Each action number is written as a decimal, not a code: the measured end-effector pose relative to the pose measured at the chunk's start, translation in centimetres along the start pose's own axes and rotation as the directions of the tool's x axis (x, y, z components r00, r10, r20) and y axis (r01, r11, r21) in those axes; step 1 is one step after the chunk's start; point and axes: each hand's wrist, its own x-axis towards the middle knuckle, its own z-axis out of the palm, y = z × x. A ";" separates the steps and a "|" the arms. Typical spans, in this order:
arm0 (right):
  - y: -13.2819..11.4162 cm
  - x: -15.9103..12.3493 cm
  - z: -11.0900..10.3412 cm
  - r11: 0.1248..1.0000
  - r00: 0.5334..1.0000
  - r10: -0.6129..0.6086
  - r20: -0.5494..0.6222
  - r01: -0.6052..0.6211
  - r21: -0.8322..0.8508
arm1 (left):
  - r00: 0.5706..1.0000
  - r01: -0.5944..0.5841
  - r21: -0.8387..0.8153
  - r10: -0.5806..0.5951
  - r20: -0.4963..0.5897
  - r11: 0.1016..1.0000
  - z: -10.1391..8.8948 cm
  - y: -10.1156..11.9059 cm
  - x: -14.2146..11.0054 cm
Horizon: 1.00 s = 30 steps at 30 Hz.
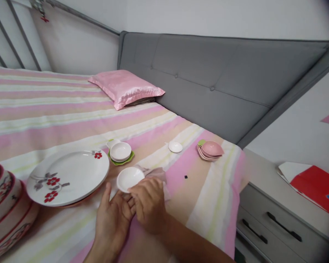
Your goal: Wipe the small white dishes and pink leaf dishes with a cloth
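A small white dish (130, 179) is tilted toward me, its near rim under the fingertips of my right hand (151, 206). That hand is closed at the dish's right side. A thin pinkish-grey cloth (157, 174) shows behind and beside the right hand; whether the fingers grip it too, I cannot tell. My left hand (113, 217) is palm up just below the dish, thumb stretched out and fingers loosely apart. Its fingertips are partly covered by the right hand.
A floral white plate (74, 179) lies left, beside stacked patterned bowls (8, 212). Beyond are stacked white dishes (120, 151) on a green leaf-shaped one, a lone white dish (175, 147) and pink dishes (212, 149). A pillow (128, 86), headboard (197, 73) and nightstand (263, 179) surround them.
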 end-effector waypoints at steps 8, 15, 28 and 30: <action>1.7 0.7 -1.2 0.993 1.000 0.000 0.022 -0.002 0.114 | 0.992 -0.043 0.021 0.045 -0.115 0.999 0.2 -0.1 0.0; 6.0 1.2 -2.9 0.962 0.958 0.270 0.095 -0.272 0.000 | 0.985 -0.137 0.150 0.151 -0.080 0.979 0.3 -1.1 -0.1; 7.7 0.5 -2.4 0.940 0.892 0.175 0.418 -0.277 0.197 | 0.954 -0.299 0.104 0.301 -0.002 0.949 -0.4 -3.1 1.2; 8.2 0.3 -1.9 0.891 0.898 0.262 0.352 -0.365 0.268 | 0.939 -0.344 0.058 0.344 0.008 0.937 -0.8 -3.4 1.3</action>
